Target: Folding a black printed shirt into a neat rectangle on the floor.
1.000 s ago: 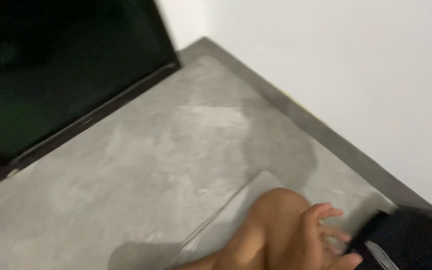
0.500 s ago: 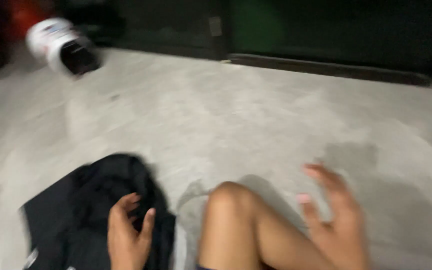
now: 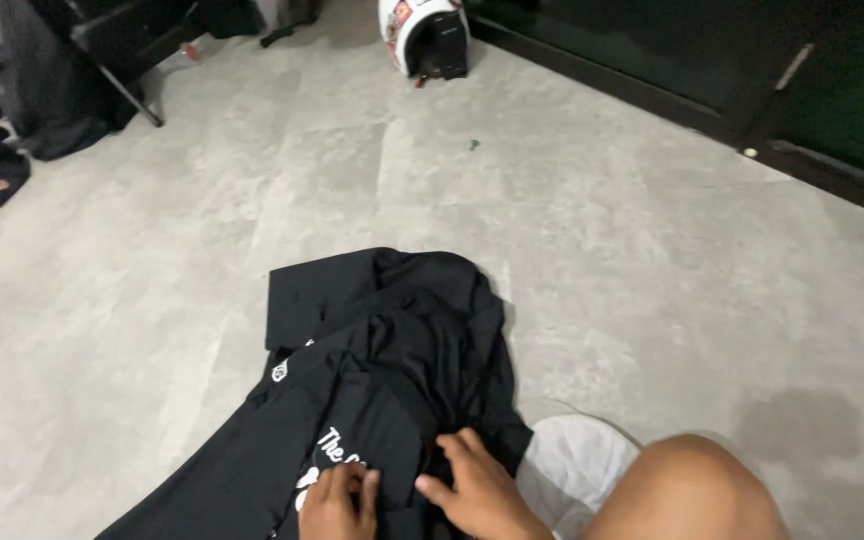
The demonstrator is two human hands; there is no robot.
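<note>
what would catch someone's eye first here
A crumpled black cloth garment with white print lies mid-floor on the grey stone-look tiles. At the bottom edge, the left hand and right hand press their fingers into it. A white rounded helmet sits at the top.

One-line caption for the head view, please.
Both hands, left hand and right hand, touch a crumpled black garment on grey floor.

Grey tiled floor [image 3: 652, 250], dark doors [image 3: 712, 50]
</note>
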